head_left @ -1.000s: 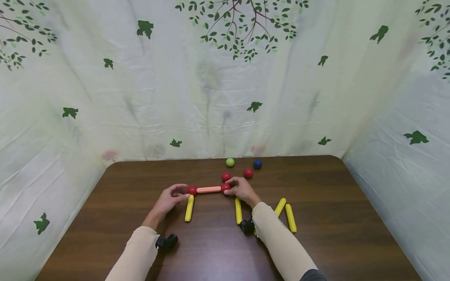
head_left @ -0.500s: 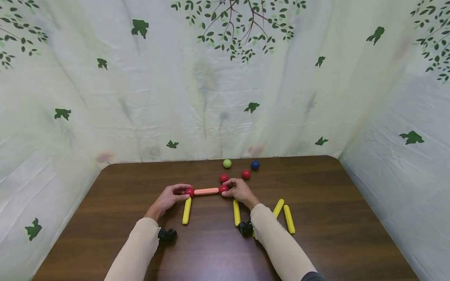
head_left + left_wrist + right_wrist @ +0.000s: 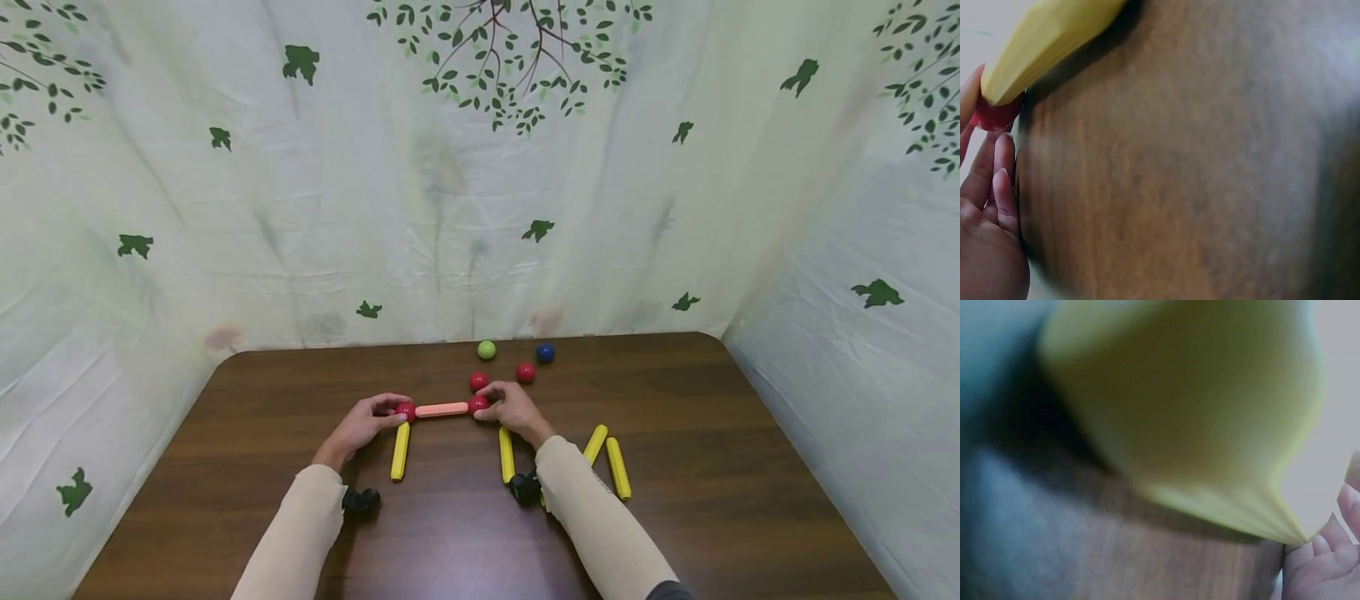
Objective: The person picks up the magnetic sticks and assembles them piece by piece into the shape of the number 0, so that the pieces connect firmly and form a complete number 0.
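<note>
With the left hand [image 3: 363,426] pinching the left ball [image 3: 406,412], the right hand [image 3: 516,409] the right ball [image 3: 477,405], and the pink stick [image 3: 442,410] between them over the worktop [image 3: 442,542], uneven pushing could skew the stick, or a slip could knock the loose red ball [image 3: 478,381] just behind.

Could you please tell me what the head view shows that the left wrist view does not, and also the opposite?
Only the head view shows the right hand at another red ball, the pink stick, green ball, blue ball and other yellow sticks.

Only the left wrist view shows the palm of the left hand and, close up, the tapering end of the yellow stick.

Both show the left hand with its red ball, that yellow stick and the table.
</note>
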### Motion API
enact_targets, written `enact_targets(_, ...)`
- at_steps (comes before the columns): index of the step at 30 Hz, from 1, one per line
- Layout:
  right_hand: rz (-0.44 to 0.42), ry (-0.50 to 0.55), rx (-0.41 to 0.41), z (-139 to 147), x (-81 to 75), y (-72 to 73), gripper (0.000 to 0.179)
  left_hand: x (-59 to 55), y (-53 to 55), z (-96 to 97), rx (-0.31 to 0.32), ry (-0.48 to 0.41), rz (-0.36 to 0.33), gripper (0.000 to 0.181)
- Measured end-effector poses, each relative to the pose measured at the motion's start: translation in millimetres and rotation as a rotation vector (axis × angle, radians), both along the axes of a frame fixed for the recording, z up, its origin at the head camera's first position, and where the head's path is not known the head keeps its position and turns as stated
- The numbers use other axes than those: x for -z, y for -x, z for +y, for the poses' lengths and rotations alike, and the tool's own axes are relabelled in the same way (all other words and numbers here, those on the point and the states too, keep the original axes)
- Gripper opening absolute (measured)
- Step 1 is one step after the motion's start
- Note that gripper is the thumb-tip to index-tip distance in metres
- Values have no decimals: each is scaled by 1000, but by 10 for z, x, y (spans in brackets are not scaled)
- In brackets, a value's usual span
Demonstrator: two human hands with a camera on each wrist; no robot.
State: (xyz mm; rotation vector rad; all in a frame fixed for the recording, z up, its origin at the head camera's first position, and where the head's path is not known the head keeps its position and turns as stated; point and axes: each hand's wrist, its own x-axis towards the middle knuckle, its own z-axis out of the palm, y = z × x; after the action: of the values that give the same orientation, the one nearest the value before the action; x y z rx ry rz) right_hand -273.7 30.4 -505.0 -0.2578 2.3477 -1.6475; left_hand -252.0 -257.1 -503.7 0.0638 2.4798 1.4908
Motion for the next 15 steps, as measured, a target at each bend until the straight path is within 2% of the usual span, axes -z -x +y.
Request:
enact_targets(7, -4, -23, 15, -1, -36, 9, 34, 2, -1, 10, -9, 13, -10, 37)
enact_targets(12, -34, 34, 0, 37, -78, -12, 40, 3, 2, 11, -10, 11, -16, 38)
enact_targets(15, -23, 79, -8, 95, -144, -61, 39, -2, -10, 9, -9, 18, -21, 39)
